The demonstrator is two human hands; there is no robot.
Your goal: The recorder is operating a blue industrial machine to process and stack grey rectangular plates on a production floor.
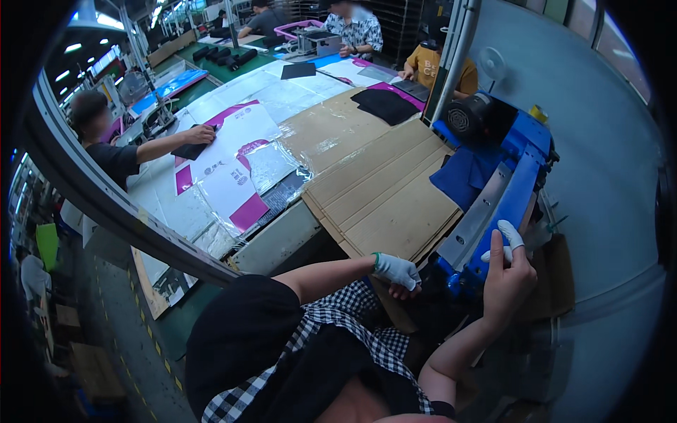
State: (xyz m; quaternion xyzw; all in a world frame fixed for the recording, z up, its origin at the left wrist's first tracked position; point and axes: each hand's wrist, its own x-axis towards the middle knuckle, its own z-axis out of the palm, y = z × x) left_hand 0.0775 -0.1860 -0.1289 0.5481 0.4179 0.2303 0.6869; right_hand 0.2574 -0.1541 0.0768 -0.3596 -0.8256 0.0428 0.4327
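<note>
Checked black-and-white apron cloth lay nearest. Rightward, the white-gloved left hand curled its fingers (grip unclear) near the front corner of flat brown cardboard sheets. Dark-blue fabric overlapped their right edge, beside a blue metal machine; at its near end, the right hand held white-capped fingers loosely apart.

Light is dim and cool, from tube lights overhead at upper left. Glare flecks the clear plastic near the middle of the table; shadow darkens the space under its near edge. The left hand and right hand look fairly sharp. The metal post bows; corners go black.
</note>
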